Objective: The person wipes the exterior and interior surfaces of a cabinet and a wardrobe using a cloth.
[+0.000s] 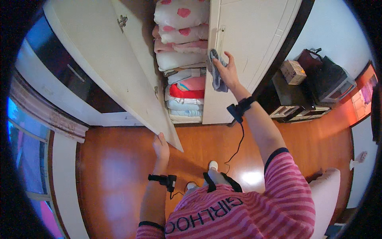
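Observation:
A grey cloth (219, 76) is in my right hand (228, 71), held against the edge of the white wardrobe's closed right door (256, 44). My left hand (161, 146) grips the free edge of the open left wardrobe door (131, 89), thumb on the near side. Between the two doors, a tall stack of folded bedding (182, 59) fills the compartment. White quilts with pink spots lie at its top, a red folded textile (186, 92) lower down, and pale blue ones near the bottom.
A dark cabinet (283, 89) stands to the right, with a cardboard box (293, 72) and an old television (337, 80) on it. At the left is a curtained window (32, 161). A pale padded piece (325, 197) rises at the lower right above the wooden floor (119, 167).

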